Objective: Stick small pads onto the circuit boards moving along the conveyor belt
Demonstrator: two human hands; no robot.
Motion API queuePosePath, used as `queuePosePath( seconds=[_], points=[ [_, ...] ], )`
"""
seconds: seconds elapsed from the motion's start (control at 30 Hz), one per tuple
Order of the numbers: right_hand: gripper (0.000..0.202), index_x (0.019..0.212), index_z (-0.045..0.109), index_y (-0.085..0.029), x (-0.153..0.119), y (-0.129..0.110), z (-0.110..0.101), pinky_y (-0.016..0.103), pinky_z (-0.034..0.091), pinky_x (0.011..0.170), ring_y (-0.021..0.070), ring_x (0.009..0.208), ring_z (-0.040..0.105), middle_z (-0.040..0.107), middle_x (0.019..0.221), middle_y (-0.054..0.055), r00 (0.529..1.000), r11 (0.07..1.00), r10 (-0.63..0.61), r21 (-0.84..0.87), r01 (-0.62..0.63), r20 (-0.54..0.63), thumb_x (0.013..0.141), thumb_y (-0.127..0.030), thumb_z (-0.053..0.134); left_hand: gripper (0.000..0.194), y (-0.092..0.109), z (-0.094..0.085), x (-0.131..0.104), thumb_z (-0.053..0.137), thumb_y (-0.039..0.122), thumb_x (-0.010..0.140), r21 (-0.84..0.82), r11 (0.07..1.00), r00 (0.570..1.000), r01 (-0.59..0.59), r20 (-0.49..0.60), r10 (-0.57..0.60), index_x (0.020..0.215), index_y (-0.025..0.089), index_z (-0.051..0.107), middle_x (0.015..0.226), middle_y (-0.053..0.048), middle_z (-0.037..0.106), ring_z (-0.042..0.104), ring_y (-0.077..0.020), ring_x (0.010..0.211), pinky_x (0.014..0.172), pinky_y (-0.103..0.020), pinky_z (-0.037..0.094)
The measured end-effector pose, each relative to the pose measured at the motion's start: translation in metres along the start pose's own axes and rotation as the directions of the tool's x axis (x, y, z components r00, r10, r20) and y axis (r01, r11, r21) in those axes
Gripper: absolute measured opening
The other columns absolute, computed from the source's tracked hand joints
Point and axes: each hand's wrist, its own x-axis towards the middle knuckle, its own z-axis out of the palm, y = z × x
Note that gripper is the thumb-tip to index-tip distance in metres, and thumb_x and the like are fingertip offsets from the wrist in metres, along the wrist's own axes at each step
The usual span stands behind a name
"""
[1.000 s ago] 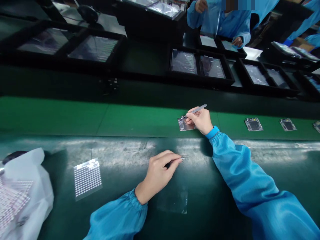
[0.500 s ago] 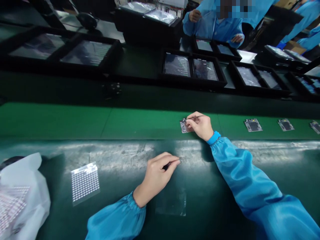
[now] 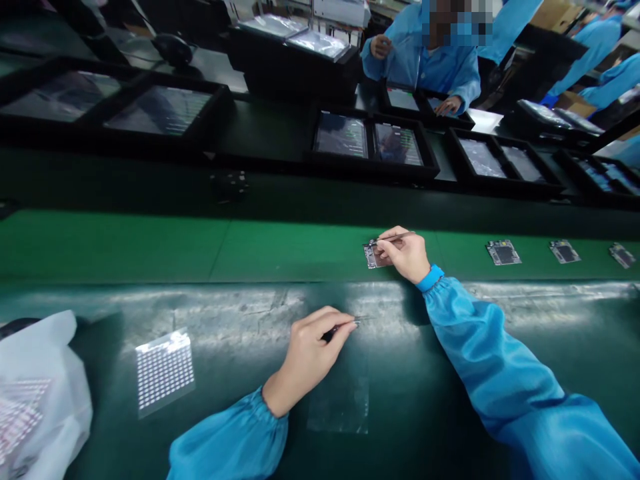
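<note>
My right hand is closed on thin tweezers over a small circuit board on the green belt; its fingers cover part of the board. Lower down, my left hand pinches a thin, pointed metal tool, mostly hidden in the fingers. Beneath and right of that hand lies a clear plastic sheet. A sheet of small light stickers rests to the left on the dark green table.
More circuit boards lie on the belt at right. White bag with printed sheets stands at left. Black trays holding flat panels line the far side. A person in blue works across the line, one hand over a tray.
The view has shifted slightly. Across the line, the person's hand has lowered onto a tray. My hands keep nearly the same pose, and the boards at right sit slightly further left in view.
</note>
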Motion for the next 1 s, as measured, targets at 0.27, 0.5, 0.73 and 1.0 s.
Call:
queuePosePath(
  seconds=[0.27, 0.5, 0.73, 1.0],
  points=[
    [0.018, 0.087, 0.066, -0.018, 0.003, -0.006, -0.014, 0.030, 0.059, 0.061, 0.0201, 0.062, 0.072, 0.072, 0.074, 0.004, 1.000, 0.998, -0.007, -0.056, 0.007, 0.007, 0.082, -0.035, 0.067, 0.010, 0.000, 0.001, -0.001, 0.069, 0.015, 0.091, -0.035, 0.999, 1.000, 0.022, 0.007, -0.022, 0.087, 0.019, 0.077, 0.080, -0.003, 0.075, 0.070, -0.0147, 0.068, 0.064, -0.024, 0.053],
    [0.023, 0.085, 0.070, -0.018, 0.049, -0.048, 0.015, 0.034, 0.051, 0.083, 0.0232, 0.087, 0.069, 0.075, 0.091, 0.007, 0.951, 0.877, -0.193, -0.392, 0.277, 0.239, 0.085, -0.021, 0.048, 0.012, 0.006, 0.003, -0.001, 0.068, 0.015, 0.091, -0.083, 0.996, 0.999, 0.032, 0.015, -0.031, 0.084, 0.017, 0.078, 0.077, -0.004, 0.075, 0.070, -0.0150, 0.067, 0.065, -0.024, 0.053],
    [0.026, 0.107, 0.072, -0.022, 0.114, -0.104, 0.149, 0.037, 0.048, 0.086, 0.0285, 0.101, 0.067, 0.072, 0.110, 0.008, 0.886, 0.672, -0.143, -0.614, 0.413, 0.440, 0.091, -0.037, 0.058, 0.012, 0.007, 0.003, -0.006, 0.068, 0.017, 0.092, -0.105, 0.994, 1.000, 0.027, 0.012, -0.026, 0.085, 0.017, 0.077, 0.078, -0.004, 0.077, 0.071, -0.0165, 0.071, 0.067, -0.024, 0.053],
    [0.061, 0.122, 0.063, -0.008, 0.137, -0.120, 0.248, 0.041, 0.052, 0.086, 0.0331, 0.103, 0.066, 0.065, 0.119, 0.022, 0.869, 0.576, -0.033, -0.702, 0.420, 0.493, 0.087, -0.058, 0.064, 0.023, -0.001, 0.009, -0.011, 0.065, 0.010, 0.085, -0.052, 0.998, 1.000, 0.024, 0.017, -0.023, 0.064, 0.016, 0.067, 0.064, -0.003, 0.067, 0.063, -0.0155, 0.060, 0.059, -0.024, 0.049]
  ],
)
